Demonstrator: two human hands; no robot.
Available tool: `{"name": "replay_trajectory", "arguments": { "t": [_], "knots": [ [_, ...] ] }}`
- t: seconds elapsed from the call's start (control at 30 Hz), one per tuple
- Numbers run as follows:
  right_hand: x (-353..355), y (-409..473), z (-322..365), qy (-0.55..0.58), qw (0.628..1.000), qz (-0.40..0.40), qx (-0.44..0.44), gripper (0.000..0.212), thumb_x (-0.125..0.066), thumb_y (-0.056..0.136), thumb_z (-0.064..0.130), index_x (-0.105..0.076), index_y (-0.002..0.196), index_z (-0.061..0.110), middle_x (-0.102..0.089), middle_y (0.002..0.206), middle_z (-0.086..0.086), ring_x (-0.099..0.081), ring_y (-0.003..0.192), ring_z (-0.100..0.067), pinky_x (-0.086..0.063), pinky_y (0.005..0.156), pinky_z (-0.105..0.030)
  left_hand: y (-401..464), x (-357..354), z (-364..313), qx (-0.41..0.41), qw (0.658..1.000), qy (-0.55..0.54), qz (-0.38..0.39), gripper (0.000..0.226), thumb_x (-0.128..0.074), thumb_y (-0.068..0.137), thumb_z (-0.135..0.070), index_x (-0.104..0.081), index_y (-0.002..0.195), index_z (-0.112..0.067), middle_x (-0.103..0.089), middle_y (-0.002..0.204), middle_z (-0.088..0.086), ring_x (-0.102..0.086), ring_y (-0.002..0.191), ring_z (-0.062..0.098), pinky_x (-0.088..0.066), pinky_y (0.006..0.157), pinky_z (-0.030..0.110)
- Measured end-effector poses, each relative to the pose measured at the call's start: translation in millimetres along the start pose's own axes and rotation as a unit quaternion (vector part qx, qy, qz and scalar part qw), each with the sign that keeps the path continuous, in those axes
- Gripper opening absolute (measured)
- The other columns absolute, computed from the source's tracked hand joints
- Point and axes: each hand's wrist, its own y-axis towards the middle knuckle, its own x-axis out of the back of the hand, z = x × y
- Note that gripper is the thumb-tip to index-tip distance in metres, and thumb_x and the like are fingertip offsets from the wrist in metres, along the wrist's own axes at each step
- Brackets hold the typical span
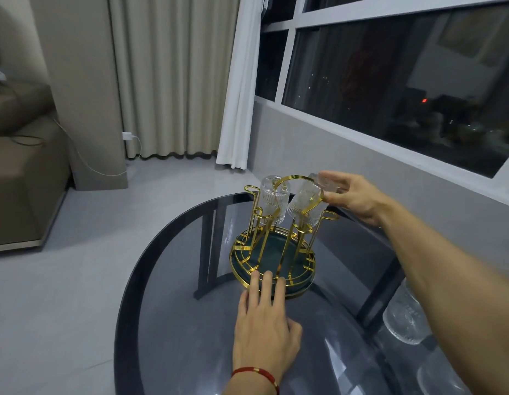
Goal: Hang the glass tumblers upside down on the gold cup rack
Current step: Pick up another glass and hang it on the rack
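Gold cup rack [276, 240] sits mid-table on the dark glass table [173, 323], wire prongs rising from a round green tray base [300, 286] under a looped top handle. Two ribbed glass tumblers on it, both mouth-down: left tumbler [272, 199] hangs on a far-left prong; right tumbler [304, 205] is tilted, its upper end toward the right hand.

Right hand [350, 195] reaches in from the right, fingers and thumb closed around the base end of that tilted tumbler. Glass is clear and overlaps the handle wire, so exact finger contact is hard to read, and I can't tell whether the tumbler is fully seated on its prong.

Left hand [266, 323] lies flat on the table, fingers spread, fingertips touching the near rim of the tray base. Holding nothing. Red cord bracelet [256, 373] on the wrist.

Under the right forearm, at the table's right edge: a clear textured glass vessel [404, 317], partly hidden by the arm, shape unclear. More glassware [438, 377] at bottom right, cut off by the frame.

Behind: dark window [404, 81], beige curtains [173, 75], sofa edge [22, 166] on the left.
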Motion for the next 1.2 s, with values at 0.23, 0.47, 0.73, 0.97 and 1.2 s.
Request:
{"name": "replay_trajectory", "arguments": {
  "t": [0.23,0.47,0.73,0.97,1.2],
  "knots": [
    [-9,8,6,-0.056,0.996,0.071,-0.018,0.063,-0.081,0.083,-0.002,-0.069,0.129,0.038,-0.08,0.111,0.021,-0.073,0.103,0.003,-0.054,0.095,-0.029,1,1,0,0.003,1.0,0.002,0.001,0.073,-0.044,0.085,-0.037,-0.026,0.155,-0.027,-0.021,0.168,0.003,-0.001,0.156,0.027,-0.011,0.124,0.046],
    [-11,7,5,0.052,0.992,0.115,-0.026,0.081,-0.069,0.086,-0.018,-0.054,0.15,0.029,-0.057,0.152,0.003,-0.056,0.137,-0.023,-0.049,0.111,-0.044,0,2,-1,0.004,1.0,0.008,0.003,0.072,-0.043,0.087,-0.037,-0.023,0.156,-0.027,-0.018,0.169,0.003,0.002,0.156,0.026,-0.014,0.125,0.046],
    [-8,-38,-1,0.195,0.977,-0.09,0.007,0.048,-0.063,0.094,-0.01,-0.069,0.134,0.016,-0.064,0.141,-0.012,-0.063,0.13,-0.026,-0.059,0.097,-0.037,-2,7,-8,0.0,0.999,0.035,-0.011,0.071,-0.046,0.084,-0.033,-0.033,0.152,-0.018,-0.032,0.162,0.01,-0.015,0.154,0.033,-0.03,0.12,0.049],
    [-13,-155,3,0.407,0.898,-0.166,0.032,0.032,-0.064,0.091,-0.001,-0.077,0.116,0.014,-0.076,0.121,-0.012,-0.073,0.116,-0.028,-0.06,0.098,-0.041,-6,14,-15,-0.008,0.996,0.085,0.006,0.069,-0.048,0.09,-0.03,-0.025,0.154,-0.018,-0.022,0.166,0.01,-0.01,0.154,0.034,-0.03,0.118,0.047],
    [-23,-270,-9,0.464,0.861,-0.207,-0.024,0.027,-0.057,0.096,-0.004,-0.077,0.108,0.009,-0.077,0.105,-0.009,-0.073,0.098,-0.023,-0.064,0.081,-0.035,-23,19,-73,-0.123,0.99,0.071,0.018,0.056,-0.056,0.082,-0.03,-0.043,0.135,-0.019,-0.048,0.136,0.008,-0.043,0.12,0.032,-0.043,0.094,0.043]
  ]
}}
